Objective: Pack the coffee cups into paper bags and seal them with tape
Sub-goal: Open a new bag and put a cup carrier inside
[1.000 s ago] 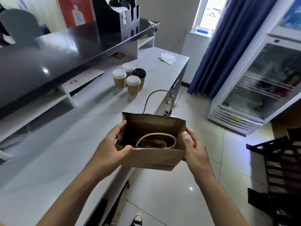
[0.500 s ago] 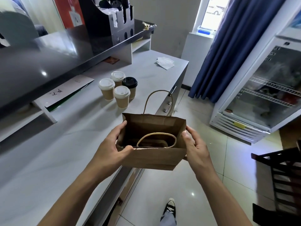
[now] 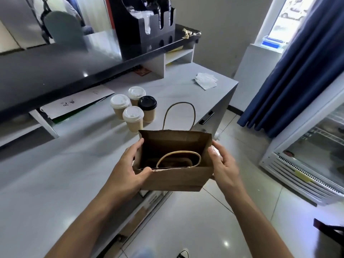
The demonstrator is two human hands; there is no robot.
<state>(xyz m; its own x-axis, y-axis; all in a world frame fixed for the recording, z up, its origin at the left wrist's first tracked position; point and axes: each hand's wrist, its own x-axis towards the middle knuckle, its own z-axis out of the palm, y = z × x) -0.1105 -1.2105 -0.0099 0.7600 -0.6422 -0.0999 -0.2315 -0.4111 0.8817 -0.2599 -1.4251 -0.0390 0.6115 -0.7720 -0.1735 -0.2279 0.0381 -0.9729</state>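
Note:
I hold an open brown paper bag (image 3: 178,178) in the air just past the counter's edge. My left hand (image 3: 128,168) grips its left side, thumb over the near rim. My right hand (image 3: 222,164) grips its right side. The bag's mouth faces me; one twine handle stands up at the back, the other droops inside. The bag looks empty. Several kraft coffee cups stand grouped on the grey counter (image 3: 65,174) beyond the bag: the nearest has a white lid (image 3: 133,119), one has a black lid (image 3: 147,108), two more have white lids (image 3: 120,106).
A raised black shelf (image 3: 55,71) with a black organiser (image 3: 145,25) runs along the counter's back. Flat papers (image 3: 74,103) lie under it, white napkins (image 3: 205,81) at the far end. A glass-door fridge (image 3: 316,155) and blue curtain (image 3: 290,71) stand right, across tiled floor.
The view has shifted: cups and counter now sit lower and closer to the bag. Both hands keep the same grip on the bag.

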